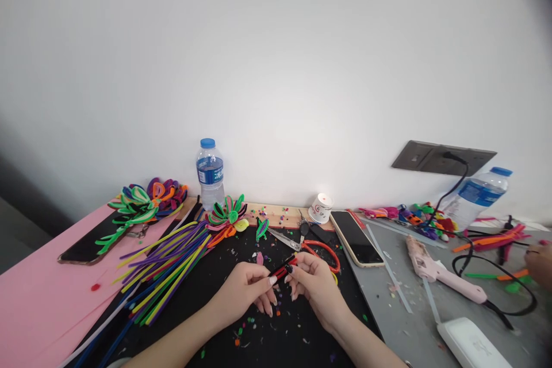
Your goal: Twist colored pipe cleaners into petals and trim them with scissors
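Between my two hands is a short bundle of red and black pipe cleaner [282, 268]. My left hand [246, 292] pinches its lower left end, with the thumb on top. The upper right end sits in the fingertips of my right hand [314, 283]. Just behind my right hand lie scissors with red handles [322, 249], their blades pointing left. A small green and purple looped piece [261, 229] rests on the black mat [224, 336] beyond my hands. Left of my left hand lies a bunch of colored pipe cleaners [166, 270].
Pipe-cleaner flowers [142, 204], a water bottle [210, 175], a paper cup [321, 209] and a phone [356, 238] stand or lie along the back. To the right are a pink glue gun [448, 280], its black cord, a white box [472, 345] and another person's hand [540, 264].
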Demonstrator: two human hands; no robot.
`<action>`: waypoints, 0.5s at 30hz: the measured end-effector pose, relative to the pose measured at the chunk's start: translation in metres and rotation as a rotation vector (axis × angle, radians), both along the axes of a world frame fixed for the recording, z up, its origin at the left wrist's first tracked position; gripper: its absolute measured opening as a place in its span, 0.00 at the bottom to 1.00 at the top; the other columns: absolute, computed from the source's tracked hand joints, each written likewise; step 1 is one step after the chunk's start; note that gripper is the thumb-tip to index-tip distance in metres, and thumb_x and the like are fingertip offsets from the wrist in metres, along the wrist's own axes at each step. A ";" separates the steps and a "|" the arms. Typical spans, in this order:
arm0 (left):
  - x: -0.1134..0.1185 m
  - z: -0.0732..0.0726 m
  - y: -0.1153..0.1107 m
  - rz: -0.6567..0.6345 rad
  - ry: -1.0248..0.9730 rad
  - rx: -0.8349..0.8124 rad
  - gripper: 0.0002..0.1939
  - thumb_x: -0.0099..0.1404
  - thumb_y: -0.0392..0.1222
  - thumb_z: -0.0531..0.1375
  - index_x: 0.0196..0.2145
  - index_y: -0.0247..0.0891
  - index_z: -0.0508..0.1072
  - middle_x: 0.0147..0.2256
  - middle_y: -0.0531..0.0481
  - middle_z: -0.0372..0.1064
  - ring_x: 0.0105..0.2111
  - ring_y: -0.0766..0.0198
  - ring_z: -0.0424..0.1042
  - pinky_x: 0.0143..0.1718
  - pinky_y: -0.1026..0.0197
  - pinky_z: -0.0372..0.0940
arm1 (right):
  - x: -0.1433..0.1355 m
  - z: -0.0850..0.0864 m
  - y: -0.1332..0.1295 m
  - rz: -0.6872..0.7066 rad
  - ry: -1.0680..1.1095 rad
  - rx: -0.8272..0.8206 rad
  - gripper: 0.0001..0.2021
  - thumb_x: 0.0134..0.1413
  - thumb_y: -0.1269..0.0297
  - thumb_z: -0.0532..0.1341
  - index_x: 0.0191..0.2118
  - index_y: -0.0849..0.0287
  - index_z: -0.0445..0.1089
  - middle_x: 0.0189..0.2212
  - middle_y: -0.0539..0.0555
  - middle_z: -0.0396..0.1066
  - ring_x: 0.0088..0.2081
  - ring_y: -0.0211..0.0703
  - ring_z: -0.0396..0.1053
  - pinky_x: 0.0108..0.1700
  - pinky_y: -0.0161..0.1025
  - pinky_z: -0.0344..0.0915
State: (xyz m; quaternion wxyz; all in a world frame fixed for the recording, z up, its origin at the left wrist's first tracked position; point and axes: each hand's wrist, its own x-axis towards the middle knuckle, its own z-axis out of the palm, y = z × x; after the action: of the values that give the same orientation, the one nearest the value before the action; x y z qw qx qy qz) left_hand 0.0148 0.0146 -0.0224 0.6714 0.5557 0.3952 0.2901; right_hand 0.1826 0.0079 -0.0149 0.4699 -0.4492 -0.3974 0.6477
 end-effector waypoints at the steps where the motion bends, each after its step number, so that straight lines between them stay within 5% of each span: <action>1: 0.000 0.001 0.000 -0.005 0.002 0.000 0.20 0.56 0.53 0.56 0.19 0.31 0.68 0.17 0.49 0.69 0.17 0.66 0.69 0.19 0.67 0.60 | 0.000 0.001 0.000 0.002 0.004 -0.009 0.11 0.40 0.61 0.65 0.28 0.63 0.65 0.18 0.49 0.69 0.15 0.31 0.61 0.18 0.29 0.61; 15: 0.000 0.004 -0.006 -0.114 0.088 0.144 0.18 0.62 0.50 0.49 0.29 0.33 0.68 0.25 0.49 0.70 0.20 0.66 0.71 0.20 0.69 0.61 | -0.001 -0.002 -0.003 0.091 -0.198 0.081 0.12 0.42 0.57 0.63 0.22 0.62 0.65 0.15 0.46 0.65 0.13 0.29 0.55 0.13 0.27 0.53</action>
State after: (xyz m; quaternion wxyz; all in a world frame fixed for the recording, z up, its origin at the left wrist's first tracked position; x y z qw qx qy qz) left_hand 0.0143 0.0089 -0.0187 0.6270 0.6366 0.3702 0.2542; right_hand 0.1821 0.0049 -0.0172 0.4162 -0.4734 -0.4875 0.6041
